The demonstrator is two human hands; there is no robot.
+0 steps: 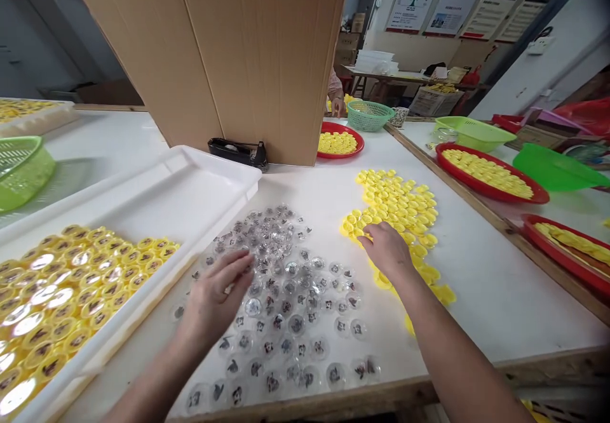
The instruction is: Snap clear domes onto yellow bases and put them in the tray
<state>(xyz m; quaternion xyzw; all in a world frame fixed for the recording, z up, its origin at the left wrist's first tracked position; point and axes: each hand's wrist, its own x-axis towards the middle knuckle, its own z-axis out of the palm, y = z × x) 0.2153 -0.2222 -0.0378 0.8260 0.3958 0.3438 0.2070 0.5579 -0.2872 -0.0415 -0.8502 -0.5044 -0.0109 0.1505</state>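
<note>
Blocking cardboard (238, 48), person (335, 86) seemingly behind.

The white table (476, 318) is bright under cool, fairly even light, apparently from overhead. Harsh white glare burns out patches on the yellow pieces (90, 278) at lower left, and small glints speckle the clear discs (286, 307). A soft grey shadow lies beside the pale green basket (23, 175). The upper left corner is dim. Wide-angle stretch slants the outer edges, the far right smears, and small print on the wall posters (500, 0) is illegible
</note>
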